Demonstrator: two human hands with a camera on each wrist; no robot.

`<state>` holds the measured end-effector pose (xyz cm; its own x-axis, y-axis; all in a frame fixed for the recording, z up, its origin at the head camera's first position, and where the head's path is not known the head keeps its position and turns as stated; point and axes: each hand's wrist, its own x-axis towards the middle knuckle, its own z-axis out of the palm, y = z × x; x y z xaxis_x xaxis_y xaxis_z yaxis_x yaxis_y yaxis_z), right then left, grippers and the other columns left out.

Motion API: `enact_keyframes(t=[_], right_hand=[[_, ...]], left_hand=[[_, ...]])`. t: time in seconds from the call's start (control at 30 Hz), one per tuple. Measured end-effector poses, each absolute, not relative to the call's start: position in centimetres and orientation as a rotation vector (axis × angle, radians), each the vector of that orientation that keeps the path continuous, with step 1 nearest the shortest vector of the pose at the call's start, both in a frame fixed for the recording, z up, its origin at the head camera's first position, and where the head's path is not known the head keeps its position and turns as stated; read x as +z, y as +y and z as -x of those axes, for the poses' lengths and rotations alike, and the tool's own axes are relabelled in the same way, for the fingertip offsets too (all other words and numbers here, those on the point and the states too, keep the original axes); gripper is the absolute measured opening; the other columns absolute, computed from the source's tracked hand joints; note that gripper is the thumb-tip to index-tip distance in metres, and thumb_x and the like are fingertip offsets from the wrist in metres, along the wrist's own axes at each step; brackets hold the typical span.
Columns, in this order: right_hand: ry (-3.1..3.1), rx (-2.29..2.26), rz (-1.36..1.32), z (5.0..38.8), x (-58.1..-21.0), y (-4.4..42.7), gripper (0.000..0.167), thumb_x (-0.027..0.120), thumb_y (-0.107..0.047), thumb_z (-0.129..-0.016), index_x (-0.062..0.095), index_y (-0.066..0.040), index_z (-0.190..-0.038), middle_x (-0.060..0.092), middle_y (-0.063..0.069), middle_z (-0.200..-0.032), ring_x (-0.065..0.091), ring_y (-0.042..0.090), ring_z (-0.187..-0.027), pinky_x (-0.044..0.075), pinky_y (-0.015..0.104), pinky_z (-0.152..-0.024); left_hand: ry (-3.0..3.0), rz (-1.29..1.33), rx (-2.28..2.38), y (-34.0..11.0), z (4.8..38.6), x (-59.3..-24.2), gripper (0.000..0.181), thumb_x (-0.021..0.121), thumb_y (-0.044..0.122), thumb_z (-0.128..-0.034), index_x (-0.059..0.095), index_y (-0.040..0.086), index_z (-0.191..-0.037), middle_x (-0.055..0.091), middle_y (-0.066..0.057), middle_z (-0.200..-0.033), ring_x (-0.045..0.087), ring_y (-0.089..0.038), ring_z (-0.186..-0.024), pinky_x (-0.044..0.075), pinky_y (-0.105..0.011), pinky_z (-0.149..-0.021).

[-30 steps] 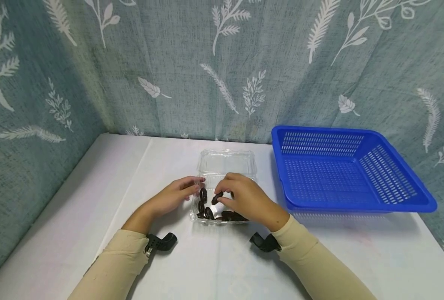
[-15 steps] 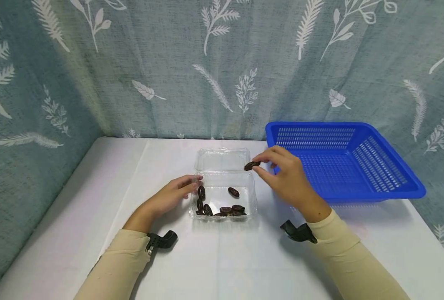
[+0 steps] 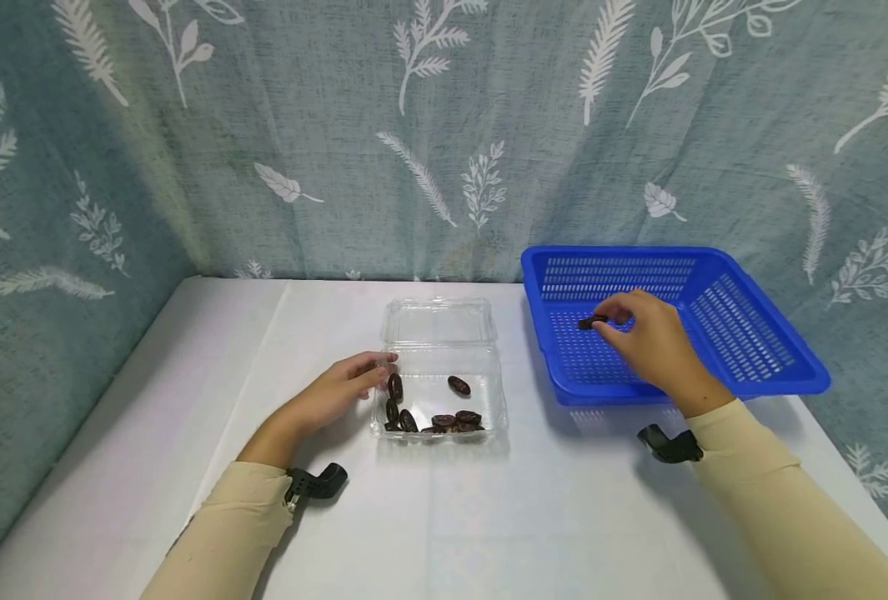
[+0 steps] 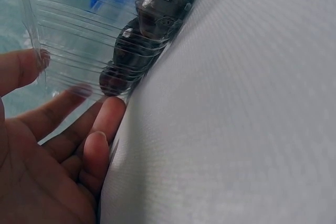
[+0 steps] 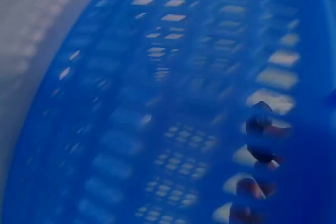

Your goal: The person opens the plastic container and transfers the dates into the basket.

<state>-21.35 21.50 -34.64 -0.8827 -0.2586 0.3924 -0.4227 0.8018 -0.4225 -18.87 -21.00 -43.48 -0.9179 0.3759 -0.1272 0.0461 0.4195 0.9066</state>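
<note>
Between thumb and fingertips, the right hand (image 3: 657,346) pinches a dark brown date-like fruit (image 3: 590,322) over the blue basket (image 3: 684,392). In the right wrist view that fruit (image 5: 260,129) shows beside blurred fingertips. The left hand (image 3: 331,396) touches the left side of the open clear plastic box (image 3: 499,392), where several dark fruits lie along the left and front sides and a single one (image 3: 459,385) lies apart. Seen in the left wrist view, the left hand (image 4: 50,156) has its thumb and fingers around the box's ribbed wall (image 4: 68,40), fingers relaxed.
The box's clear lid (image 3: 439,322) lies folded back behind it. A patterned grey-green curtain (image 3: 301,125) hangs behind and left of the white-covered table (image 3: 444,517). Black wrist straps (image 3: 319,482) show near both cuffs.
The right hand has lifted a fruit out of the clear box and carried it right, over the blue basket. The left hand has stayed at the box's left side.
</note>
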Motion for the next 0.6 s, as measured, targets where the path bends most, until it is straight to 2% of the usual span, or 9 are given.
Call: enact_keyframes(t=[0.1,0.47,0.6], right_hand=[[-2.837,0.715,-0.482,22.1,-34.8,22.4,0.01,0.072,-0.007,-0.091,0.073,-0.001,-0.099,0.07,0.018,-0.094,0.063,0.031,-0.089,0.051,0.048,-0.077],[-3.068,0.651,-0.483,24.7,-36.4,22.8,0.007,0.073,-0.01,-0.088,0.071,-0.003,-0.089,0.073,0.014,-0.085,0.065,0.028,-0.078,0.049,0.043,-0.069],[-3.094,0.64,-0.47,25.0,-36.5,22.4,0.006,0.073,-0.009,-0.087,0.071,-0.003,-0.088,0.074,0.014,-0.086,0.066,0.028,-0.079,0.05,0.044,-0.07]], left_hand=[[2.367,-0.362,1.485,-21.0,19.0,-43.4,0.047,0.045,0.033,-0.1073,0.046,0.009,-0.148,0.056,-0.015,-0.145,0.057,-0.031,-0.121,0.042,-0.037,-0.097],[2.359,-0.361,1.5,-21.1,19.0,-43.6,0.049,0.045,0.033,-0.1071,0.046,0.007,-0.148,0.056,-0.015,-0.146,0.056,-0.031,-0.125,0.043,-0.036,-0.097],[2.359,-0.369,1.51,-21.1,19.0,-43.5,0.048,0.045,0.032,-0.1071,0.046,0.006,-0.148,0.057,-0.015,-0.145,0.055,-0.031,-0.125,0.043,-0.036,-0.096]])
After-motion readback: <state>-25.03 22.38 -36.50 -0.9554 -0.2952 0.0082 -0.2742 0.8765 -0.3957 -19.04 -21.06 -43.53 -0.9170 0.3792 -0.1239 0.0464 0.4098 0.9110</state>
